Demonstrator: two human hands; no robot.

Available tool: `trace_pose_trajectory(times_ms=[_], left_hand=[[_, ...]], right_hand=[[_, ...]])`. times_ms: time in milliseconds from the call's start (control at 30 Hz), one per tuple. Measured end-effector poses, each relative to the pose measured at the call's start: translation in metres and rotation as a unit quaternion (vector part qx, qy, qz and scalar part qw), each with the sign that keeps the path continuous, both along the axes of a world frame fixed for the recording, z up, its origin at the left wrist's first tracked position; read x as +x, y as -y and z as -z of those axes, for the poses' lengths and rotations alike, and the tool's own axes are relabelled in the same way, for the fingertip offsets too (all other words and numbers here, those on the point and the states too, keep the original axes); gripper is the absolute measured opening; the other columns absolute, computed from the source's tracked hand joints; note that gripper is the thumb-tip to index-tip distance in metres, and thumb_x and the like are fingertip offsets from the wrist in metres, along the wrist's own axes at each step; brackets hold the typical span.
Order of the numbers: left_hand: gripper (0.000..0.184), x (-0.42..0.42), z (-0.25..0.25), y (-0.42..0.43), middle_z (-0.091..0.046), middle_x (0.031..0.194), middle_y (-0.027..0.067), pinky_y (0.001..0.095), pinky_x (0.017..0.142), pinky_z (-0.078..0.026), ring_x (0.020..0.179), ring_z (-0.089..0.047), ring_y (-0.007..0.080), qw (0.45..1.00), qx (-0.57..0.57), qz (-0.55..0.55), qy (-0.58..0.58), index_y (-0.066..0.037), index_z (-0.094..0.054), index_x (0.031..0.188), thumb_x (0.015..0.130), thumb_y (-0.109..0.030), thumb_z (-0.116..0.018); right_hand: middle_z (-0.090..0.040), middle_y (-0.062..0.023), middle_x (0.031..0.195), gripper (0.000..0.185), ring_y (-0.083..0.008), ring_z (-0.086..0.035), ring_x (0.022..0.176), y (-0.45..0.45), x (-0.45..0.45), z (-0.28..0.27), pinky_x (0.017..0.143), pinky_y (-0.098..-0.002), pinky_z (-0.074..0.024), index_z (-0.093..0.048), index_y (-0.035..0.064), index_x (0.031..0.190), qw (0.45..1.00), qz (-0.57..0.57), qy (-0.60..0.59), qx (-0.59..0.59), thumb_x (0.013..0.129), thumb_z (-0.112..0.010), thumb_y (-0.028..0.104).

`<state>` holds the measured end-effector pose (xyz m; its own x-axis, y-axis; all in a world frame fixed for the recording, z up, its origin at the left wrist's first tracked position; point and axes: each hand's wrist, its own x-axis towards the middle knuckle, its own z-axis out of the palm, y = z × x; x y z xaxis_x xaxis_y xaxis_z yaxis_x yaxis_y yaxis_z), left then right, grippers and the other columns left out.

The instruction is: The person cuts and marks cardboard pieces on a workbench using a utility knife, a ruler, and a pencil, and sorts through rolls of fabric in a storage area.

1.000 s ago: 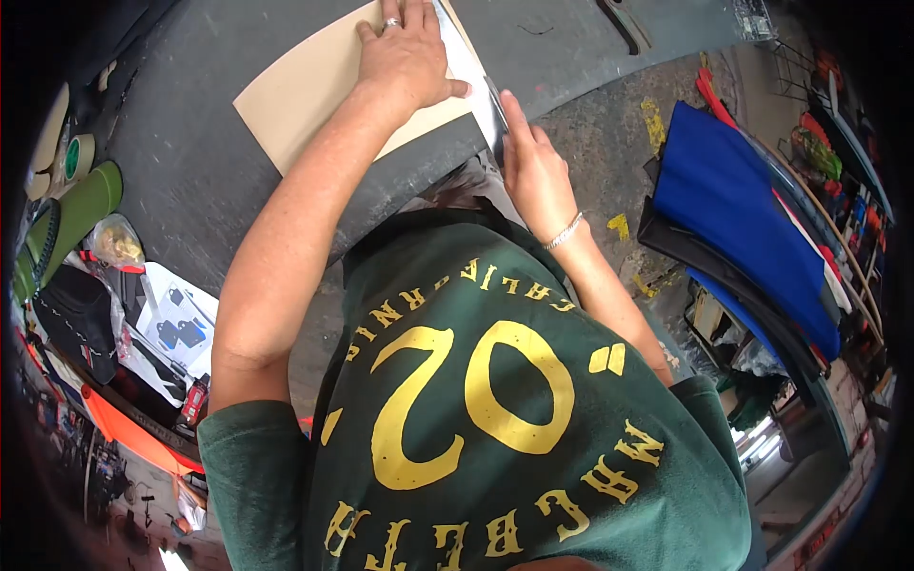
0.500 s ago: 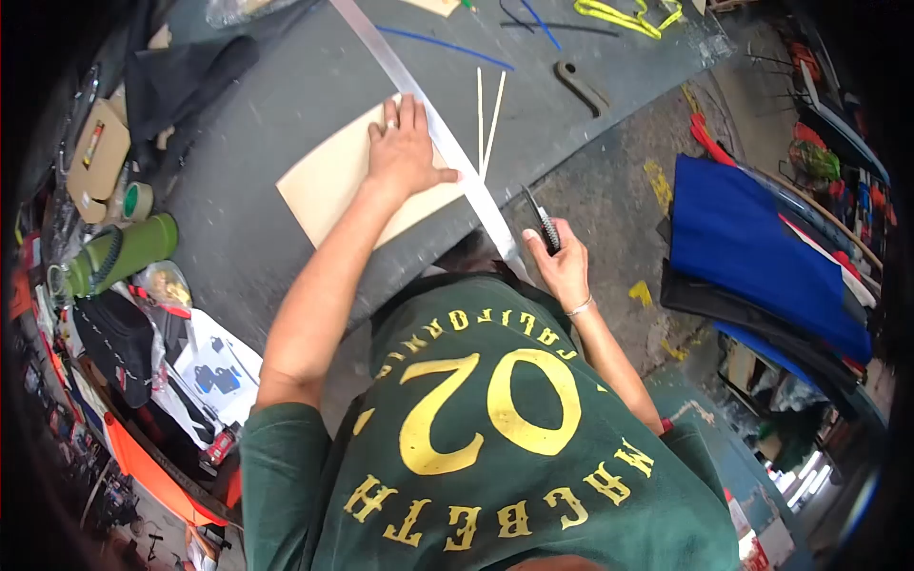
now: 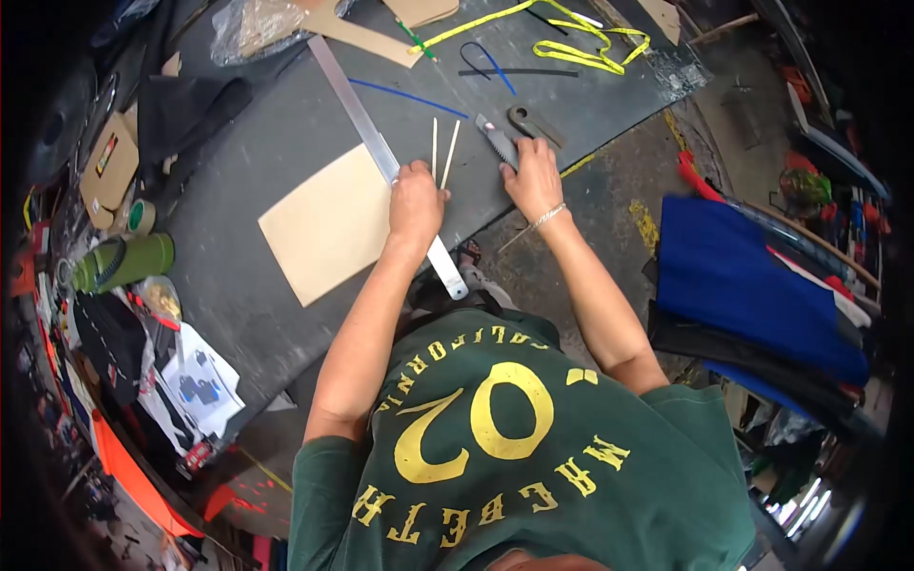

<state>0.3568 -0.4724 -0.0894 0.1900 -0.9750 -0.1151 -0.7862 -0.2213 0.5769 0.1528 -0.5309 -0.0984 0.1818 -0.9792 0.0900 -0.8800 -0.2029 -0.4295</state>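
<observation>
My left hand [image 3: 417, 205] is closed around a long metal ruler [image 3: 347, 95], which lies slanted along the right edge of a tan sheet [image 3: 328, 224]. The ruler's near end sticks out past the table edge. Two thin pale strips [image 3: 450, 152] lie beside that hand, their lower ends close to its fingers. At the table's right edge, my right hand [image 3: 535, 181] has its fingers on a utility knife [image 3: 496, 140], blade end pointing away from me. A dark flat metal bar with a hole [image 3: 535, 125] lies just beyond those fingers.
On the dark table [image 3: 238, 152] lie a yellow measuring tape [image 3: 581, 48], a blue strip [image 3: 409, 97], cardboard offcuts [image 3: 367, 36] and black fabric [image 3: 181, 119]. A green bottle [image 3: 129, 262] and tape roll [image 3: 141, 217] are at the left. Blue material [image 3: 752, 276] is stacked at right.
My left hand has gone from lying flat on the tan sheet to gripping the ruler. My right hand has moved forward with the knife, from beside the table edge to over the tabletop.
</observation>
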Motion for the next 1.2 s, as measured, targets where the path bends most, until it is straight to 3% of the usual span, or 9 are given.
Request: trace_pose_trajectory(times_ms=[100,233,467,600,733,767,867,1000,1200], left_hand=[[0.028,-0.006,0.009,0.001,-0.072,0.098,0.0282,0.0516,0.088,-0.056,0.096,-0.07,0.0468,0.999,-0.009,-0.049,-0.01,0.004,-0.07,0.105,0.08,-0.005,-0.079],[0.019,-0.007,0.006,0.001,-0.073,0.093,0.0279,0.0518,0.084,-0.058,0.092,-0.072,0.0465,0.998,0.013,-0.062,0.004,0.001,-0.074,0.103,0.085,-0.004,-0.072],[0.015,-0.001,0.01,0.01,-0.073,0.092,0.0296,0.0524,0.083,-0.059,0.09,-0.073,0.0467,0.998,0.021,-0.064,0.003,0.0,-0.078,0.095,0.084,-0.004,-0.068],[0.013,-0.01,0.0,0.006,-0.072,0.09,0.031,0.0521,0.082,-0.06,0.089,-0.072,0.048,0.997,0.029,-0.072,0.016,0.003,-0.076,0.091,0.083,-0.003,-0.069],[0.011,-0.015,-0.003,0.004,-0.072,0.089,0.0313,0.0522,0.081,-0.06,0.089,-0.072,0.0484,0.996,0.022,-0.089,0.012,0.005,-0.074,0.09,0.081,-0.001,-0.07],[0.013,-0.017,0.0,0.004,-0.072,0.09,0.0311,0.0523,0.082,-0.06,0.089,-0.072,0.0483,0.995,0.022,-0.1,0.011,0.005,-0.073,0.092,0.081,0.0,-0.07],[0.011,-0.025,0.01,0.001,-0.072,0.088,0.0298,0.0527,0.078,-0.06,0.087,-0.073,0.0471,0.991,-0.006,-0.136,0.015,0.005,-0.068,0.094,0.083,0.003,-0.067],[0.013,-0.034,0.009,0.001,-0.072,0.086,0.03,0.0541,0.078,-0.059,0.085,-0.073,0.0473,0.984,-0.003,-0.176,0.032,0.005,-0.061,0.094,0.083,0.004,-0.067],[0.032,-0.051,0.008,0.008,-0.072,0.094,0.0269,0.0503,0.083,-0.057,0.092,-0.071,0.0442,0.968,0.043,-0.24,0.064,0.003,-0.063,0.109,0.078,-0.001,-0.073]], right_hand=[[-0.058,-0.0186,0.126,0.055,-0.0403,-0.055,0.117,0.001,0.002,-0.004,0.098,-0.0545,-0.0472,-0.06,0.0036,0.131,1.0,-0.002,-0.011,-0.028,0.081,-0.08,0.016],[-0.064,-0.0131,0.119,0.041,-0.0373,-0.056,0.115,-0.013,0.018,-0.015,0.097,-0.0496,-0.0469,-0.067,0.0063,0.121,0.995,-0.076,0.029,-0.065,0.082,-0.078,0.015],[-0.072,-0.0165,0.103,0.021,-0.038,-0.063,0.104,-0.001,0.025,-0.015,0.095,-0.0462,-0.0494,-0.074,0.0045,0.104,0.99,-0.065,0.123,-0.008,0.084,-0.075,0.011],[-0.075,-0.0199,0.091,0.019,-0.0366,-0.073,0.085,0.073,0.018,-0.012,0.084,-0.0444,-0.0571,-0.077,0.0022,0.099,0.988,-0.045,0.147,-0.009,0.083,-0.073,0.013],[-0.074,-0.0216,0.106,0.03,-0.036,-0.07,0.105,0.181,0.014,0.014,0.094,-0.0445,-0.0547,-0.077,0.0052,0.106,0.993,-0.1,0.057,0.001,0.082,-0.078,0.022],[-0.071,-0.0229,0.118,0.04,-0.0376,-0.066,0.117,0.199,0.016,0.015,0.099,-0.0461,-0.0526,-0.076,0.0064,0.11,0.994,-0.105,0.004,-0.015,0.08,-0.084,0.033],[-0.069,-0.0238,0.123,0.05,-0.0391,-0.063,0.121,0.234,0.031,0.012,0.101,-0.047,-0.0517,-0.076,0.0062,0.111,0.99,-0.116,-0.076,0.016,0.077,-0.087,0.041],[-0.075,-0.0224,0.107,0.042,-0.0386,-0.07,0.108,0.257,0.042,0.007,0.096,-0.044,-0.0552,-0.075,0.0035,0.111,0.957,-0.248,-0.062,0.136,0.079,-0.086,0.029],[-0.075,-0.0205,0.105,0.033,-0.0391,-0.071,0.105,0.271,0.044,0.008,0.093,-0.0448,-0.0558,-0.074,0.0025,0.109,0.902,-0.401,-0.094,0.129,0.081,-0.079,0.017]])
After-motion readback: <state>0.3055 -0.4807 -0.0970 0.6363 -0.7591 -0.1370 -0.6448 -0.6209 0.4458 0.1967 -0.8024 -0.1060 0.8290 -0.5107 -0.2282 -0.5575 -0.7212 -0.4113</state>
